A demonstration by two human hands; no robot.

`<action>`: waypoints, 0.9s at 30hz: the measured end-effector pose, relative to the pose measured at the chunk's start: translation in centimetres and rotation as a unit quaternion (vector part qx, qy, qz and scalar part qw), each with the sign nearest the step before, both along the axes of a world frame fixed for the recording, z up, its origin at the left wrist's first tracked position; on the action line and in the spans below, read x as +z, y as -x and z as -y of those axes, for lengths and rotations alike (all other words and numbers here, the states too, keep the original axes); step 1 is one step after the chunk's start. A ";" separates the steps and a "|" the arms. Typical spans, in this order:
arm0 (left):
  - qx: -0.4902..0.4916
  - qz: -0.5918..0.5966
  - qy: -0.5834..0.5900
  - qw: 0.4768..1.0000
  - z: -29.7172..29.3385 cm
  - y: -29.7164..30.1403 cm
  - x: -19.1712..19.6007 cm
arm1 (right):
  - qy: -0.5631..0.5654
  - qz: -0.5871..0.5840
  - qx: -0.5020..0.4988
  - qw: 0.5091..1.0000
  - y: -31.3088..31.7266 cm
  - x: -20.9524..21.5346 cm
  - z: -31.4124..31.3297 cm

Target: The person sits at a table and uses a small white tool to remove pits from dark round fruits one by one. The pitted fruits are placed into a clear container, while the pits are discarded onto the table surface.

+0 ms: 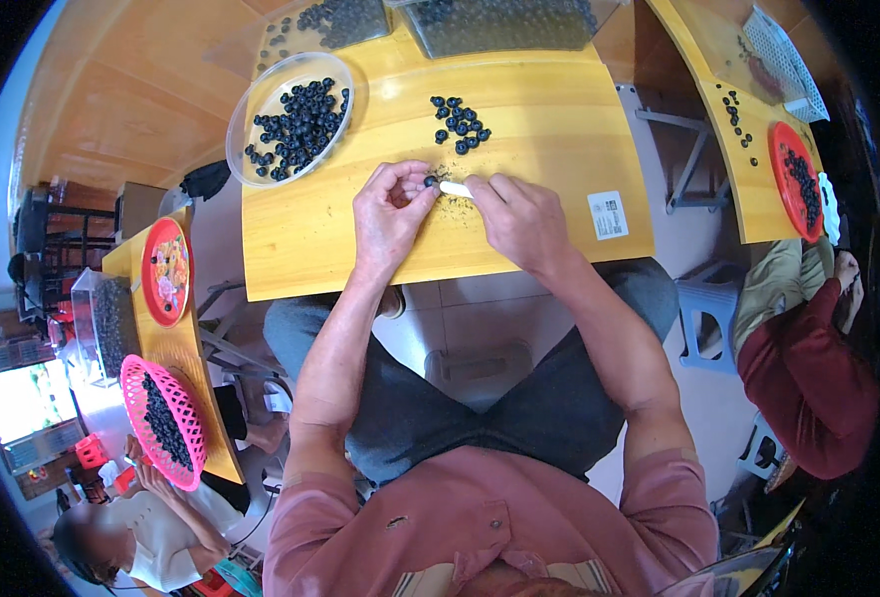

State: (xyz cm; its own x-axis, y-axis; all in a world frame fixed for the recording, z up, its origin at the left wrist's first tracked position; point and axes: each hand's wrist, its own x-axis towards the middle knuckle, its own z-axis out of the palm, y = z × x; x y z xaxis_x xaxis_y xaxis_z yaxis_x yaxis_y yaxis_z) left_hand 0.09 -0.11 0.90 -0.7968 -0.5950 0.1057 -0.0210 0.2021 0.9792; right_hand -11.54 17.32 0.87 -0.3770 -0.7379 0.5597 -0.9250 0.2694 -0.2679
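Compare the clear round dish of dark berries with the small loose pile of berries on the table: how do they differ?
The clear round dish holds many dark berries inside its rim; the loose pile is only a handful, lying bare on the wooden table. The dish sits at the table's far left corner; the pile lies nearer the middle, just beyond the left hand and right hand. Both hold the same small, round, dark berries.
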 end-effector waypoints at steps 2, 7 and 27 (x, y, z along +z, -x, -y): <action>-0.004 -0.004 0.001 1.000 0.0 0.0 0.0 | -0.002 -0.001 0.002 1.000 0.0 -0.2 0.0; -0.010 -0.008 -0.002 1.000 0.2 0.1 -0.5 | 0.000 0.000 0.002 1.000 0.1 -0.2 0.1; 0.030 -0.012 0.084 0.996 0.9 -0.9 0.5 | 0.001 0.023 -0.029 0.999 0.4 -0.5 0.0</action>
